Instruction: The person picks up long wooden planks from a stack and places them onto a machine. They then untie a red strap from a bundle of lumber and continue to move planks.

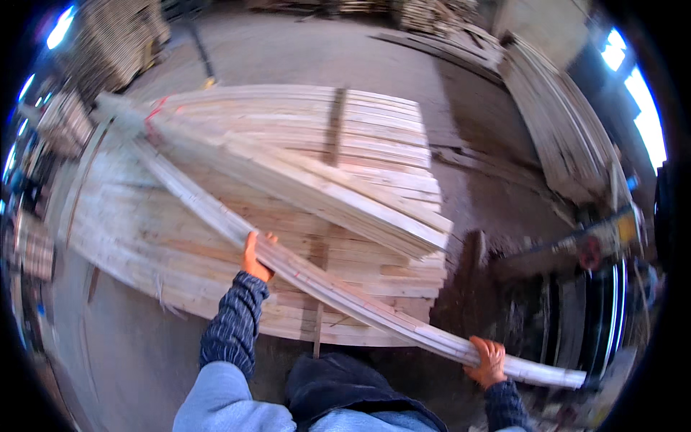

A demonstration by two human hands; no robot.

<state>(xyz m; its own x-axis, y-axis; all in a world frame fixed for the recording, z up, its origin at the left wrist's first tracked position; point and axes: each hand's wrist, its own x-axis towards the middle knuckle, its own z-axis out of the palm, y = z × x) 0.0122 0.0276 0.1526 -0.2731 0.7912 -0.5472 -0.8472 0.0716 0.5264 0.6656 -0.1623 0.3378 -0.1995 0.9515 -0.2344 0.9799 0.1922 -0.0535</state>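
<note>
Both my hands hold a long, narrow wooden board [338,289], or a few thin ones pressed together; I cannot tell which. It runs slantwise from the far left to the lower right. My left hand [256,261] is closed around it near its middle. My right hand [487,361] grips it close to the near right end, which juts out past the fingers. Beyond it, a thick bundle of boards [338,191] lies slanted on a wide, low stack of pale planks [381,137]. A red strap [152,119] shows at the bundle's far left end.
Dark cross strips [335,126] lie across the stack. At the right is a machine [604,237] with metal rails. Tall piles of boards [558,122] stand at the far right, and another pile [108,47] at the far left. Loose planks [439,54] lie on the floor behind.
</note>
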